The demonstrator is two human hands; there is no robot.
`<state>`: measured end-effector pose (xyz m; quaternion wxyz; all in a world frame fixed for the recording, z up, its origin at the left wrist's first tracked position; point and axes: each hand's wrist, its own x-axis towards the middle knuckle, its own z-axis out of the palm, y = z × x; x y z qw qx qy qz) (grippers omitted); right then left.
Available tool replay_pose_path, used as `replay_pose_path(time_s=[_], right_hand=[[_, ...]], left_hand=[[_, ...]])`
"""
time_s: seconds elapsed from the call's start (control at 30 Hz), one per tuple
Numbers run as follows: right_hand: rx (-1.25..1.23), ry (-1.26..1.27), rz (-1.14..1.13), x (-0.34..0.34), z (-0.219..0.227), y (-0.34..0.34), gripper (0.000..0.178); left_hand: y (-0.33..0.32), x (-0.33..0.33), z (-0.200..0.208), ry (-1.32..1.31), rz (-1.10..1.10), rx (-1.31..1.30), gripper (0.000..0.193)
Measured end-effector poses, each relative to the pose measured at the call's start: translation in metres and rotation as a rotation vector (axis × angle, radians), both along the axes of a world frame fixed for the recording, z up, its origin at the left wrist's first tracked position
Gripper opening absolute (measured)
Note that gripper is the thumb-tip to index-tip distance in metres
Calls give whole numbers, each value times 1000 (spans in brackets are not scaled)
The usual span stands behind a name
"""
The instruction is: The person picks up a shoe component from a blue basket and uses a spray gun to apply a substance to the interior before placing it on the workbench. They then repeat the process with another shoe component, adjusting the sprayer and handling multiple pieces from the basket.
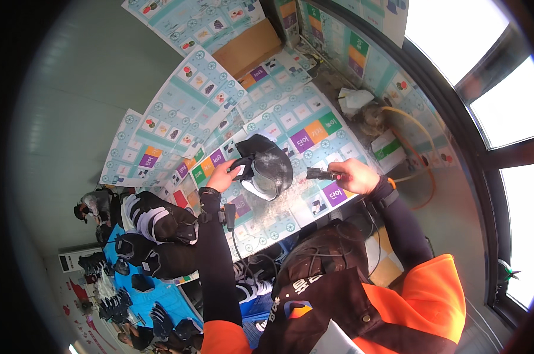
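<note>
My left hand (222, 176) pinches the near-left edge of a black cap (276, 165), where a small white label shows by the fingers. Pale grey-white dust or lint marks the cap, which rests on a table (314, 156) covered in patterned printed sheets. To the right of the cap, my right hand (360, 176) is wrapped round a dark, narrow gun-like tool (321, 173). Its front end points left toward the cap without touching it; the exact kind of tool is unclear. Whitish powder is scattered over the sheets around the cap.
Printed panels (187, 106) stand along the table's far and left sides, with a cardboard piece (249, 47) behind. Stacked caps (160, 218) lie at the left near a blue-covered table (138, 304). An orange hose (430, 177) loops at the right below a window (503, 100).
</note>
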<state>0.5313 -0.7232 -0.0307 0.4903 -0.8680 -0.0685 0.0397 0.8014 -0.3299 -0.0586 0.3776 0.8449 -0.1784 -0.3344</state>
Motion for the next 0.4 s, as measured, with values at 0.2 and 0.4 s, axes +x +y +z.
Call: replay_pose_path(time_s=[0.2,0.4], right_hand=[[116,117,31,6,-10,14,18],[448,295,136,54,-90,68,70]], left_hand=[[31,-25,-4,120,198,-108,35],[138,-132,-6,-410,310,253,34]])
